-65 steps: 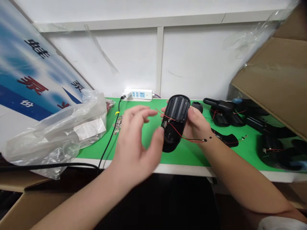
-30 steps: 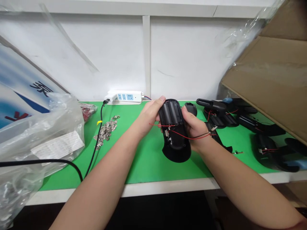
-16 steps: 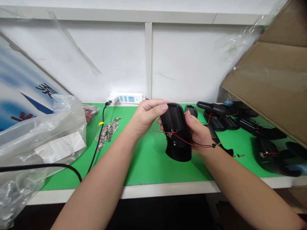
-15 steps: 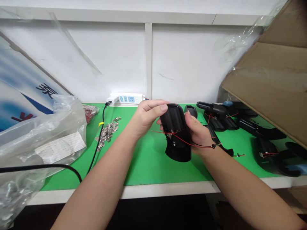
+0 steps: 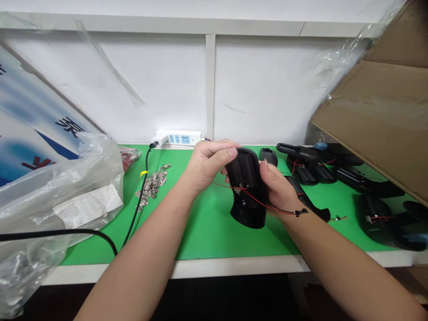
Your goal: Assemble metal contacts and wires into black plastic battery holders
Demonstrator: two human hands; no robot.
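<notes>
Between both hands, above the green mat, is a curved black plastic battery housing (image 5: 248, 209) with long slots and metal springs inside. My left hand (image 5: 212, 162) grips its upper left edge, thumb on the rim. Closed round the right side is my right hand (image 5: 279, 183), its thumb near the upper edge; the fingers behind the housing are hidden. Thin red wires (image 5: 256, 196) cross the housing. They run left past its edge and right to a small dark connector (image 5: 301, 213) over my right wrist.
Several black housings with wires (image 5: 309, 171) lie at the right, beside a cardboard box (image 5: 377, 107). Small metal pieces (image 5: 154, 183) are heaped at the left near a black cable (image 5: 142, 191). A power strip (image 5: 182, 137) stands at the back wall; a plastic bag (image 5: 93, 174) lies far left.
The view has shifted slightly, so the surroundings sit a little further right. Both hands keep hold of the housing, which is tilted marginally differently.
</notes>
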